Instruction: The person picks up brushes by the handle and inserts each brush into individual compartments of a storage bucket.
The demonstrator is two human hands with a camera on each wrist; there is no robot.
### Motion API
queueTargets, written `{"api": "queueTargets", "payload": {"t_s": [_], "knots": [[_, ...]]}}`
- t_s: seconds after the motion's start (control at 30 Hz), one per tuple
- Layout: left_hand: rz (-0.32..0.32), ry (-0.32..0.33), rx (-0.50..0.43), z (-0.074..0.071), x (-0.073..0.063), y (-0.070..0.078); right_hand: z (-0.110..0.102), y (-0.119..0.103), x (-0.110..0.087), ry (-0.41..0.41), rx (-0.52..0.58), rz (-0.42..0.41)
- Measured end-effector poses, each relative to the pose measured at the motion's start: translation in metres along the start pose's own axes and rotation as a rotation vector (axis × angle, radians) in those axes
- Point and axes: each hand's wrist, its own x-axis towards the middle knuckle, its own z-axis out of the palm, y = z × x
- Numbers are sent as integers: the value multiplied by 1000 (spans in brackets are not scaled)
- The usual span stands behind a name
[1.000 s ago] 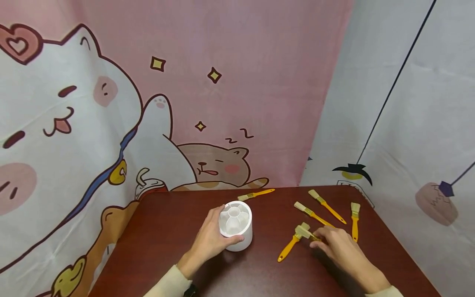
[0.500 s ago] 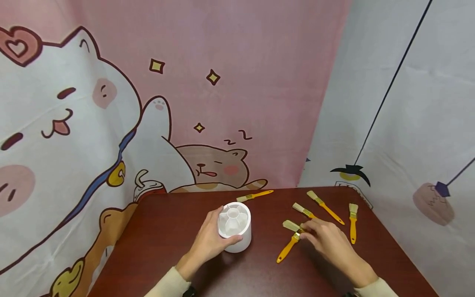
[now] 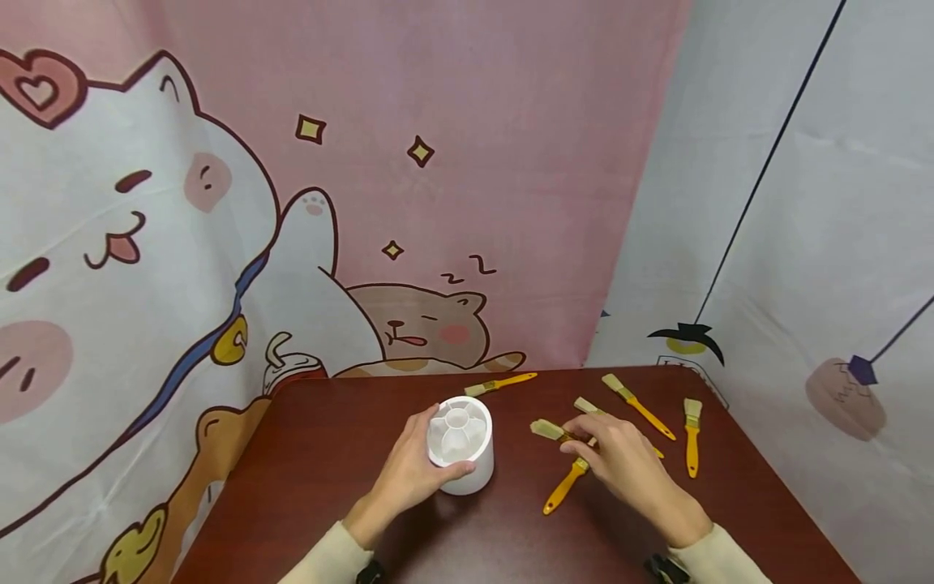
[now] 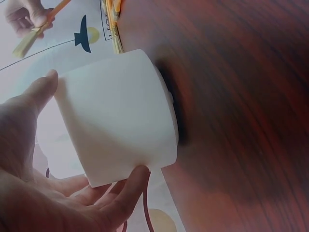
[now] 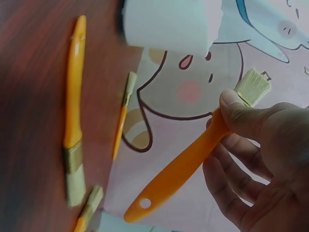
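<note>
A white round holder (image 3: 469,470) with several compartments stands on the brown table. My left hand (image 3: 410,466) grips its left side, thumb at the front and fingers behind, as the left wrist view (image 4: 118,116) also shows of the holder's wall. To the right of it, my right hand (image 3: 620,458) pinches a paintbrush (image 5: 181,169) by its orange handle near the ferrule. The pale bristles point left toward the holder in the head view. Below that hand lies another paintbrush (image 3: 563,491), its bristle end partly covered by the fingers.
Several more orange-handled brushes lie about the table (image 3: 328,454): one at the back edge (image 3: 503,383), one at the back right (image 3: 638,405), one far right (image 3: 692,438), and one partly behind my right hand (image 3: 586,404). A printed cloth (image 3: 554,203) hangs behind.
My right hand has lifted the paintbrush off the crossed one and carried it left toward the holder. My left hand keeps its grip and the holder stays in place.
</note>
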Motion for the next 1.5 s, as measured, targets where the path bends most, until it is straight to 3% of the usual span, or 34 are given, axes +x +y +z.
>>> {"api": "queueTargets", "payload": {"t_s": [0.47,1.27,1.5], "knots": [[8,-13,-7,-1,1,-4,11,-21,25,62,69,-109],[5,-31,-12,-2,2,-8,19,-56,44,137,150,-135],[6,-33,-2,-2,2,-9,21,-62,50,152,205,-190]]}}
